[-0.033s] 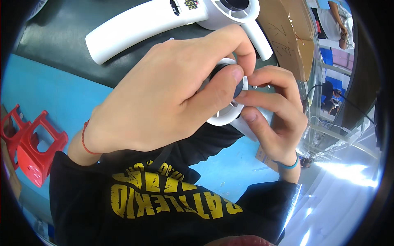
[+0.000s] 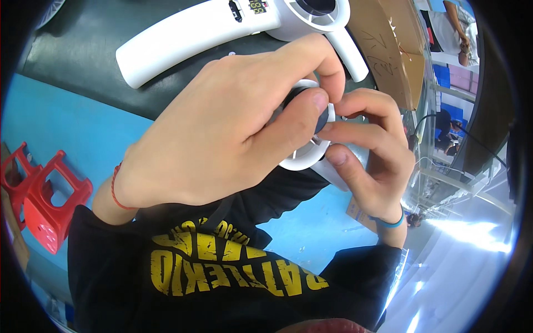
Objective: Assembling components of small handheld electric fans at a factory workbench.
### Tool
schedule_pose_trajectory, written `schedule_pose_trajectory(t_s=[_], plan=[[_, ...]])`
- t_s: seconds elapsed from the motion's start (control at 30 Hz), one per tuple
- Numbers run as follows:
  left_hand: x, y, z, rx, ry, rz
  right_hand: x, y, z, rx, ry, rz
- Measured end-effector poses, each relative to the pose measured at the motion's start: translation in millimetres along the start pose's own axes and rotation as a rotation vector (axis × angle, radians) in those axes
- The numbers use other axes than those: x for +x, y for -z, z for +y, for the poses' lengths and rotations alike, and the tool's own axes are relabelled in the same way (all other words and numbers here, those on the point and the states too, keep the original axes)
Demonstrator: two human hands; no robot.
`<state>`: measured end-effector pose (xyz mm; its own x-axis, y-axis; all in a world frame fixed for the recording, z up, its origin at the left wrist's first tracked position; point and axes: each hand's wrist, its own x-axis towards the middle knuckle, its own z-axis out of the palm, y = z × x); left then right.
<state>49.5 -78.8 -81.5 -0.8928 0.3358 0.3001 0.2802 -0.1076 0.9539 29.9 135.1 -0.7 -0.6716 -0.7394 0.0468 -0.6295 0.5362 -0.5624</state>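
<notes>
White handheld fan point(image 2: 205, 33) lying on the dark mat point(image 2: 72, 50) behind, red stools point(image 2: 39, 194) lower left, left hand point(image 2: 222, 139) arched over, fingers clamped on a white fan housing point(image 2: 302, 158), right hand point(image 2: 369, 161) pinching its edge

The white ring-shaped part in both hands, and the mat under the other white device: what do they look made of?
White ring part: likely moulded plastic, smooth, slightly glossy, with thin spokes. Dark mat: probably rubber or vinyl, matt with dull reflections. The left hand and right hand hide most of the part.
</notes>
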Motion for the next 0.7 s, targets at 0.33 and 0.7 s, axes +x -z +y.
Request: schedule_pose_trajectory(t_s=[0.33,0.7], plan=[[-0.9,0.6,2.6,-0.022,0.038,-0.017,-1.1,-3.4,-0.2,0.227,-0.131,-0.016],[0.5,0.0,0.8,-0.011,0.005,0.017,2.6,-5.6,-4.9,-0.225,0.195,0.095]])
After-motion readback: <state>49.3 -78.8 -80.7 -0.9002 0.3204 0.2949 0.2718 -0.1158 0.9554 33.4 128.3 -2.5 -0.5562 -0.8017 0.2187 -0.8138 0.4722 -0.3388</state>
